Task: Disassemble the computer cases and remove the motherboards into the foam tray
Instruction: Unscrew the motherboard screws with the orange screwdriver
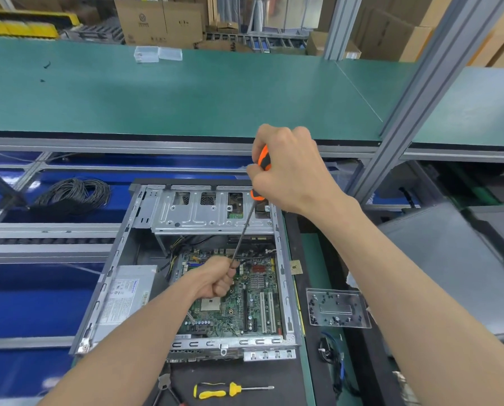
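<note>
Unscrewing stage, by the look of it. Right hand (289, 168) is wrapped tight round the orange-handled screwdriver (246, 221); left hand (215, 278) is closed in a fist, pinching the shaft low to steady the tip. Motherboard (245, 300) sits flat inside the open computer case (145, 259), green, heatsink and slots exposed. Next likely needs steady downward pressure while turning. No foam tray visible.
</note>
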{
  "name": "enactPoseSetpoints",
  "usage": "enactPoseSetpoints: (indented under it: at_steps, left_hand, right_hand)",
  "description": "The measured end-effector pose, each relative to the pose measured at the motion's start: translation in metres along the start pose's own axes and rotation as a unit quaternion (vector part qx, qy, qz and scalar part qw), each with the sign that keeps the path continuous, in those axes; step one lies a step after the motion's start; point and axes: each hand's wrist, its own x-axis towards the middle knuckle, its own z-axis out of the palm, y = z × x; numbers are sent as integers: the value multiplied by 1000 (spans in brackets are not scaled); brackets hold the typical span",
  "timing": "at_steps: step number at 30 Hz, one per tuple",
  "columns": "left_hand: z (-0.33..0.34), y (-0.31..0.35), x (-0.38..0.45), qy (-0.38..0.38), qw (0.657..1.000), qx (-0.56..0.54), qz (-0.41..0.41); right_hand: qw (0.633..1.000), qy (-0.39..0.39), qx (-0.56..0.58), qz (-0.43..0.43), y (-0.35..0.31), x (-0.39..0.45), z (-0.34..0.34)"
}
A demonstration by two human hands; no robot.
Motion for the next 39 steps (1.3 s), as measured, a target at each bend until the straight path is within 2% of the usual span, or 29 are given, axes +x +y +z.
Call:
enactPoseSetpoints:
  at_steps: [2,5,6,9,12,15,18,21,26,31,39]
  left_hand:
    - [-2,0,1,20,1000,-13,-6]
    - [-8,-7,0,89,995,51,-5]
    - [-10,-9,0,78,996,34,-6]
    - [-16,-7,-8,-48,992,-111,25]
    - [-17,6,-20,-164,957,-229,70]
    - [-7,15,-29,-174,943,-271,87]
    - [10,21,-35,-160,952,-219,141]
    - [25,23,-35,-73,962,-110,238]
    - [35,17,-26,60,933,79,347]
    - [42,20,-16,88,920,183,335]
    - [48,22,-15,108,910,189,352]
  right_hand:
    - [1000,-2,3,1,0,-2,-3]
    - [1000,5,-4,8,2,-6,-6]
    - [1000,10,-20,7,4,-7,-7]
    - [997,5,-79,-8,7,-10,-9]
    - [993,-24,-117,-16,7,-18,-4]
    - [989,-56,-135,-22,3,-26,6]
    - [987,-69,-144,-32,3,-28,14]
    - [987,-64,-143,-28,6,-28,17]
    - [990,-50,-128,-12,14,-30,17]
    - [991,-47,-128,-5,16,-32,20]
    - [992,-40,-119,-5,19,-31,19]
